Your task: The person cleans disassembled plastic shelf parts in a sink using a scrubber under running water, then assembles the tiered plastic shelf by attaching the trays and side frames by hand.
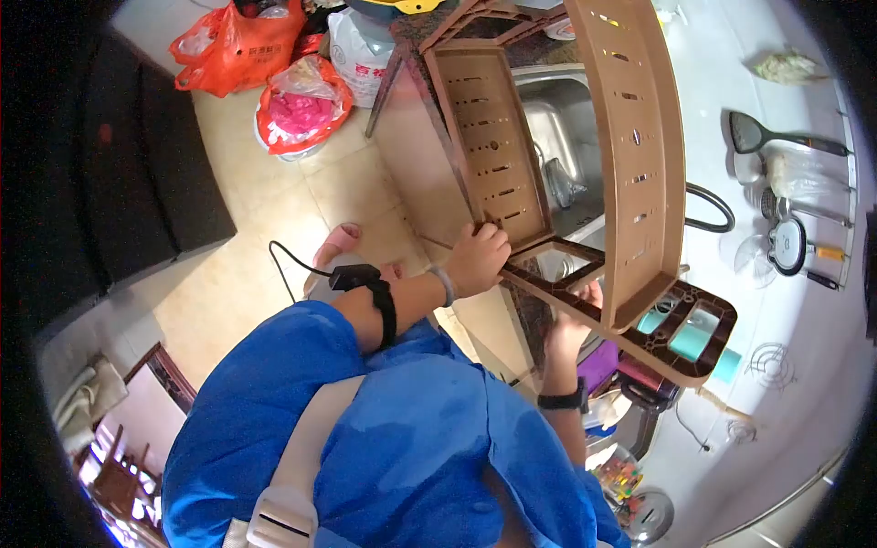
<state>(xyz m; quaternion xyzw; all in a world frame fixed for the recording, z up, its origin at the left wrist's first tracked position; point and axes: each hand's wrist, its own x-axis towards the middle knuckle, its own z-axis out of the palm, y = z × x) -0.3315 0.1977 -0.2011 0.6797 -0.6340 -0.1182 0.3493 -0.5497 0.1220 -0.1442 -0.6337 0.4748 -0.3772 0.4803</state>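
Note:
A brown plastic storage rack (644, 164), with long slotted trays and an open side frame, is held up tilted in front of me. My left hand (480, 260) has its fingers curled over the corner where the left tray (498, 146) meets the side frame. My right hand (574, 324) grips the near side frame from below; the frame hides part of its fingers. Behind the rack, a steel sink (557, 110) shows between the two trays.
Utensils, including a black spatula (751, 132), hang on the right wall. Red plastic bags (242, 50) and a white bag (358, 55) stand on the tiled floor at upper left. A turquoise container (694, 338) shows through the side frame. A dark cabinet (137, 155) stands at left.

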